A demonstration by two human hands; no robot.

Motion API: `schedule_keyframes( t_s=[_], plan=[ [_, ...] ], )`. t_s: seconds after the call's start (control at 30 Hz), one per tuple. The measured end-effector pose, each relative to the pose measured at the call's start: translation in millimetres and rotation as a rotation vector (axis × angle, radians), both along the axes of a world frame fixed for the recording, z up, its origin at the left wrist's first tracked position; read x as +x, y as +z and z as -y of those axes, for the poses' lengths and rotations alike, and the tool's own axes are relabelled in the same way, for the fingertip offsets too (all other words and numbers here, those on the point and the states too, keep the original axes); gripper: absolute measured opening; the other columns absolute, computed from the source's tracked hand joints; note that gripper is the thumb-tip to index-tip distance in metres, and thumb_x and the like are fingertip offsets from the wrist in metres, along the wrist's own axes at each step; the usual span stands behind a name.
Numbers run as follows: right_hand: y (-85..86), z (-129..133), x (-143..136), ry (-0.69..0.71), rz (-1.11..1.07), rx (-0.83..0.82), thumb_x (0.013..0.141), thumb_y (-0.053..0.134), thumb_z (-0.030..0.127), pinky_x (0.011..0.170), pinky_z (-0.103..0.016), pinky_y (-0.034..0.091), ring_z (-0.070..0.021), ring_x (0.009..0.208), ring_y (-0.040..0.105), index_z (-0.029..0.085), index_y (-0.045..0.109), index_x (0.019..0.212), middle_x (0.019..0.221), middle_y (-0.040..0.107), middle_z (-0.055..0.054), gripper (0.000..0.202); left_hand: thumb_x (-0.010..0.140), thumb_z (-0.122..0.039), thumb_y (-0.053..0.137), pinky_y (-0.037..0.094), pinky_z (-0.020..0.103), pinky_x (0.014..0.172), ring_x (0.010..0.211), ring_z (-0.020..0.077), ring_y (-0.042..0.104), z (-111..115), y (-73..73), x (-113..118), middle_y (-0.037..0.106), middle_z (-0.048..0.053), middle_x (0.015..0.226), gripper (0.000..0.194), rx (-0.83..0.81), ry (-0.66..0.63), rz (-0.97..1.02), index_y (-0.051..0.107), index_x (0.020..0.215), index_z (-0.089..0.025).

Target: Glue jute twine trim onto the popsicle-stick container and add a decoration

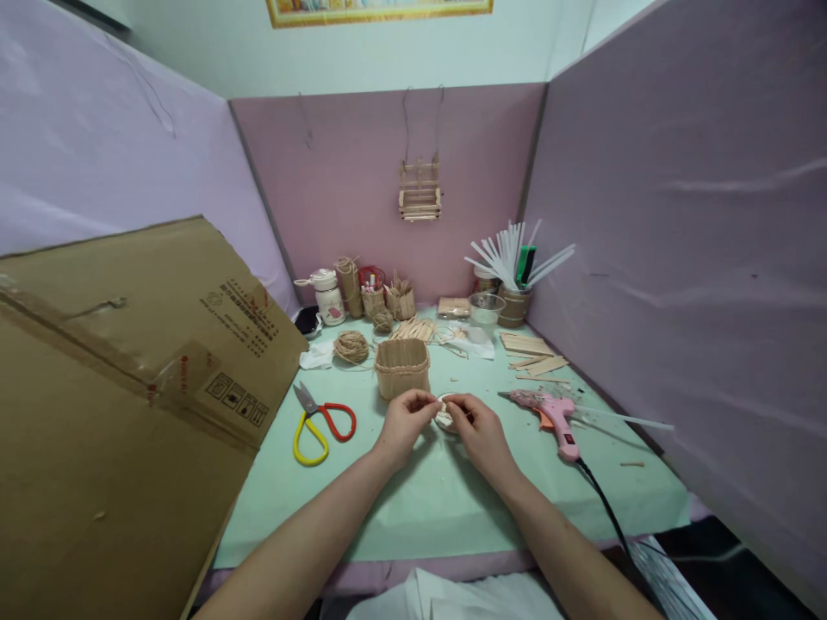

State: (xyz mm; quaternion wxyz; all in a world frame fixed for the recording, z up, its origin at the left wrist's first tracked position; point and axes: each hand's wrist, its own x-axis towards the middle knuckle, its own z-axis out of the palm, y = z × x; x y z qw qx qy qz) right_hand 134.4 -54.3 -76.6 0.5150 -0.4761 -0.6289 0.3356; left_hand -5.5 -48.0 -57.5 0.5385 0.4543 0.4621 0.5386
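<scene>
Both hands meet at the middle of the green-covered table, fingertips pinched close together. My left hand (407, 424) is closed, thumb against forefinger, just in front of a small woven-looking basket (401, 372). Beside it my right hand (479, 432) is closed in a similar pinch. Between and under the fingertips shows a small round, pale piece (445, 417), partly covered by the fingers. What exactly each pinch holds is too small to tell. Scissors (316, 412) with one yellow and one red handle lie spread to the left. A pink glue gun (549, 410) with a glue stick in it rests to the right.
A large cardboard sheet (135, 362) leans in from the left. Behind the basket are a twine ball (351, 346), a white bottle (328, 297) and loose wooden sticks (531, 355). White glue sticks (510, 250) stand in a pot. The glue gun's black cord (604, 499) trails off the front edge.
</scene>
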Motion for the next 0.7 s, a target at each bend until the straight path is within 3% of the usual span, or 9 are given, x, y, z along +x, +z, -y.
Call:
schedule_keyframes(
  t_s=[0.17,0.3,0.47,0.57,0.7],
  plan=[
    [6.5,2.2,-6.9,-0.014,0.010,0.038,0.083,0.056,0.035,0.068,-0.029,0.046,-0.0186,0.074,0.061,0.019,0.068,0.085,0.083,0.069,-0.006,0.020,0.055,-0.030,0.082,0.038,0.022,0.063,0.065,0.0086,0.052,-1.8,-0.1,-3.2,0.060,-0.001,0.069,0.027,-0.095,-0.054,0.244,0.066,0.071,-0.015],
    [8.2,2.9,-10.6,-0.050,0.001,0.038,0.082,0.057,0.035,0.062,-0.027,0.044,-0.0169,0.066,0.058,0.019,0.064,0.075,0.073,0.066,-0.004,0.019,0.057,-0.030,0.082,0.039,0.021,0.063,0.066,0.0089,0.052,-0.7,0.5,-3.3,0.061,0.001,0.072,0.026,-0.091,-0.101,0.286,0.067,0.073,-0.015],
    [9.1,1.6,-5.9,-0.027,0.017,0.021,0.081,0.056,0.036,0.058,-0.027,0.042,-0.0163,0.062,0.055,0.019,0.063,0.072,0.068,0.064,-0.003,0.020,0.062,-0.032,0.076,0.040,0.023,0.063,0.066,0.0112,0.053,-2.8,1.2,-6.0,0.064,0.003,0.072,0.020,-0.009,-0.042,0.050,0.070,0.073,-0.016],
    [8.5,0.4,-3.2,-0.013,0.081,0.027,0.079,0.056,0.032,0.056,-0.026,0.040,-0.0156,0.059,0.052,0.020,0.061,0.067,0.064,0.063,-0.002,0.018,0.064,-0.033,0.074,0.041,0.026,0.063,0.067,0.0143,0.055,-4.0,3.8,-10.2,0.066,0.004,0.070,0.016,0.062,-0.051,-0.154,0.071,0.069,-0.018],
    [7.8,0.3,-2.1,0.003,0.137,0.037,0.078,0.055,0.030,0.054,-0.025,0.038,-0.0144,0.057,0.050,0.020,0.060,0.064,0.061,0.060,-0.001,0.017,0.063,-0.031,0.074,0.041,0.027,0.062,0.064,0.0151,0.056,-3.7,9.9,-14.6,0.066,0.005,0.067,0.014,0.079,-0.086,-0.259,0.071,0.064,-0.018]
  ],
)
